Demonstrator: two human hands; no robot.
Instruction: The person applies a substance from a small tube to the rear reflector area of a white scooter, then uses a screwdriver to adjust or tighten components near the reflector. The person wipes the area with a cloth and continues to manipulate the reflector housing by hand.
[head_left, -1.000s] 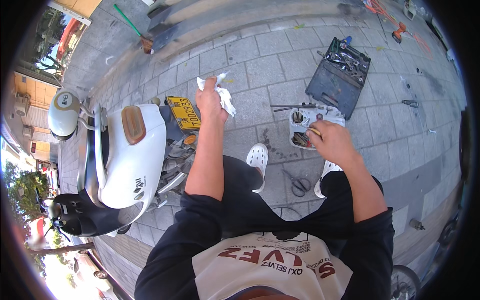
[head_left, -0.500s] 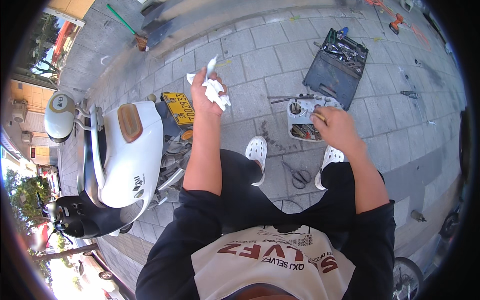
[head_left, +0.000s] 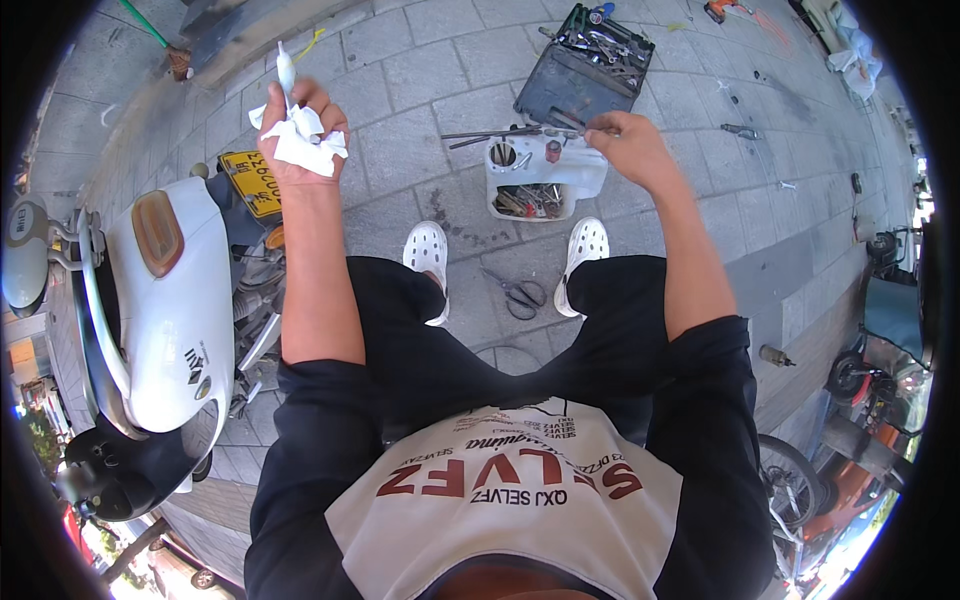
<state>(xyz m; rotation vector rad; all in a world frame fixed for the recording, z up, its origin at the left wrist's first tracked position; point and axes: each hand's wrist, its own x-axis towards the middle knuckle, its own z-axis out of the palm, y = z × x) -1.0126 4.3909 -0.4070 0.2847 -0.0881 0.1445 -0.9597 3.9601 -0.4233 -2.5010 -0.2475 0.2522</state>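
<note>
My left hand (head_left: 305, 130), raised on the left, is closed around crumpled white tissue (head_left: 305, 150) and a small white squeeze tube (head_left: 286, 72) with its narrow tip pointing up. My right hand (head_left: 630, 145) is over the far right edge of a white plastic tool holder (head_left: 590, 183). Its fingers are pinched together near a thin dark metal piece; what they grip is not clear. Long dark rods (head_left: 480, 135) lie across the holder's far left edge. Small tools and bits (head_left: 530, 200) fill its near compartment, and a small reddish item (head_left: 553, 151) is in its top.
Beyond the holder lies an open black toolbox (head_left: 575, 90) full of wrenches. Black-handled scissors (head_left: 522, 297) rest on the paving between my white clogs (head_left: 428, 250). A white scooter (head_left: 180, 300) stands at left. A wheel (head_left: 790, 480) and other vehicles are at lower right.
The view has shifted right, so the scene sits further left. My right hand has left the yellow-handled thing it was at and is now at the holder's far right edge. My left hand still holds the tube and tissue.
</note>
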